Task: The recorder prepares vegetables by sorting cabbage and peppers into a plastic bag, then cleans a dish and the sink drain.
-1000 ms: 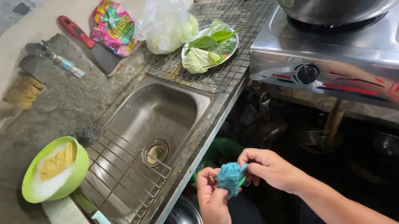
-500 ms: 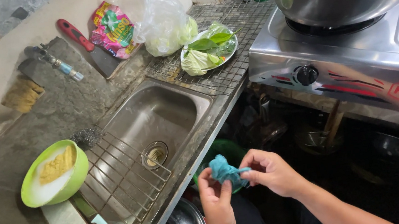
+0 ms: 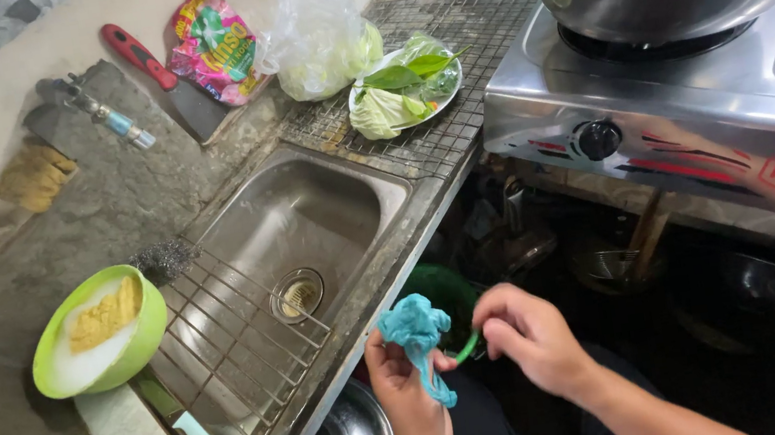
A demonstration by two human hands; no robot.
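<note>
the left hand (image 3: 399, 372) pinched a crumpled teal plastic bag (image 3: 417, 330) below the counter (image 3: 382, 249) edge, while the right hand (image 3: 528, 334), fingers curled, gripped its green strip just beside.

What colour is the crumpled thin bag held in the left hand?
Teal blue; the crumpled thin bag shows best in the head view.

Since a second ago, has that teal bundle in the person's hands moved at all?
Yes. The teal plastic bundle has shifted from between both hands toward the sink's front edge; the left hand holds it, and the right hand has drawn apart.
</note>
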